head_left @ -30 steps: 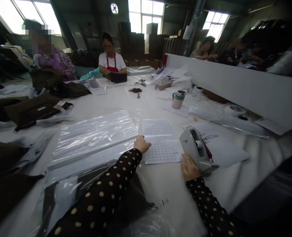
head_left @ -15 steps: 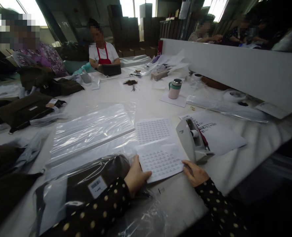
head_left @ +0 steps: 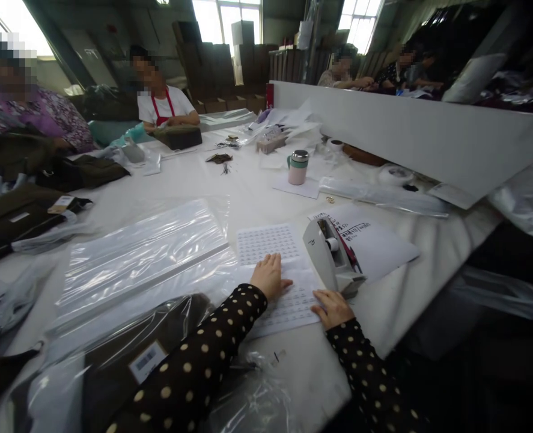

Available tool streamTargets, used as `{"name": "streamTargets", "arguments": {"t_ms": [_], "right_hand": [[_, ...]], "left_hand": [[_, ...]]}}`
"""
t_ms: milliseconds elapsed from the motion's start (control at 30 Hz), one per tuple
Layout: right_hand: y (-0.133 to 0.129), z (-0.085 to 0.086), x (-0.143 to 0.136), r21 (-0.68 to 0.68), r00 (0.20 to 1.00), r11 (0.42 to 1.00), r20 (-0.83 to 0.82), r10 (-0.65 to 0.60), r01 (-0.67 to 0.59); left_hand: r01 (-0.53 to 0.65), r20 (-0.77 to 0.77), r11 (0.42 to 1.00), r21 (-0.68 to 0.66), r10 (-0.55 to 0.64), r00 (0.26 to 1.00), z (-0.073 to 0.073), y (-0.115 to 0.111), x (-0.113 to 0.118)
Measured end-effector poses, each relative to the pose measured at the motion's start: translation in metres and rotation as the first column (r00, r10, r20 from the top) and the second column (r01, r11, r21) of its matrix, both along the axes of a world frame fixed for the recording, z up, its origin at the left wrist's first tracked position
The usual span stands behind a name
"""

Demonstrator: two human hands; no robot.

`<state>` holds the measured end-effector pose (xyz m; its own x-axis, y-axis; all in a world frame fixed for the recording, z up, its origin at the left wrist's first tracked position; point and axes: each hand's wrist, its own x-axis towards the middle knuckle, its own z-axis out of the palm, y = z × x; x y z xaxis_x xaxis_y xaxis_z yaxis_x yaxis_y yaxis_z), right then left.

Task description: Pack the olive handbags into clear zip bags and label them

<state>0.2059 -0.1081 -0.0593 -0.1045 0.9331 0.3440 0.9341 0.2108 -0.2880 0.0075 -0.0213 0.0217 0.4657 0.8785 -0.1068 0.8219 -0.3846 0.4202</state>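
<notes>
Two overlapping white paper sheets (head_left: 270, 242) printed with rows of small text lie in front of me. My left hand (head_left: 270, 278) rests flat across the front sheet (head_left: 288, 313), fingers stretched toward its upper part and thumb out to the right. At that sheet's right edge is my right hand (head_left: 333, 308), its fingers laid on the paper and the thumb a little apart. A grey tape dispenser (head_left: 333, 258) stands just beyond my right hand. Below my left forearm lies a dark item in a clear plastic bag (head_left: 176, 331) with a white barcode label (head_left: 148, 361).
Flat clear plastic bags (head_left: 144, 258) lie left of the sheets. Dark olive bags (head_left: 18, 210) are piled farther left. A lidded pink cup (head_left: 298, 168) stands beyond the handwritten paper (head_left: 383, 246). One co-worker (head_left: 164, 105) sits across the table; a white panel (head_left: 383, 132) runs along the right.
My left hand has moved from the front sheet's left edge onto its face, fingers now spread flat. My right hand stays at the right edge. The view has shifted right.
</notes>
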Motion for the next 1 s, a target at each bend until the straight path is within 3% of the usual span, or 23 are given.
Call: {"name": "streamTargets", "arguments": {"t_ms": [133, 400, 600, 767, 900, 1000], "right_hand": [[-0.002, -0.002, 0.001, 0.013, 1.0, 1.0, -0.029, -0.005, 0.005], [-0.004, 0.004, -0.004, 0.085, 0.994, 0.996, -0.111, 0.009, 0.0], [0.003, 0.014, -0.008, -0.14, 0.999, 0.989, 0.01, -0.046, 0.047], [0.016, 0.022, -0.011, -0.244, 0.996, 0.967, 0.055, -0.068, 0.08], [0.019, 0.024, -0.011, -0.299, 0.994, 0.95, 0.087, -0.063, 0.087], [0.012, 0.024, -0.011, -0.215, 0.993, 0.973, -0.067, -0.1, 0.084]], "left_hand": [[0.0, -0.018, 1.0, -0.007, -0.001, 1.0, -0.017, 0.011, 0.005], [0.058, -0.018, 0.986, -0.155, -0.062, 0.998, -0.001, 0.028, -0.015], [-0.081, -0.063, 0.984, -0.158, 0.072, 0.995, -0.014, 0.025, -0.014], [-0.138, -0.054, 0.979, -0.149, 0.131, 0.99, -0.021, 0.019, -0.011], [-0.124, -0.01, 0.975, -0.183, 0.124, 0.992, -0.014, 0.019, -0.012], [-0.061, 0.047, 0.973, -0.221, 0.074, 0.996, 0.002, 0.02, -0.019]]}}
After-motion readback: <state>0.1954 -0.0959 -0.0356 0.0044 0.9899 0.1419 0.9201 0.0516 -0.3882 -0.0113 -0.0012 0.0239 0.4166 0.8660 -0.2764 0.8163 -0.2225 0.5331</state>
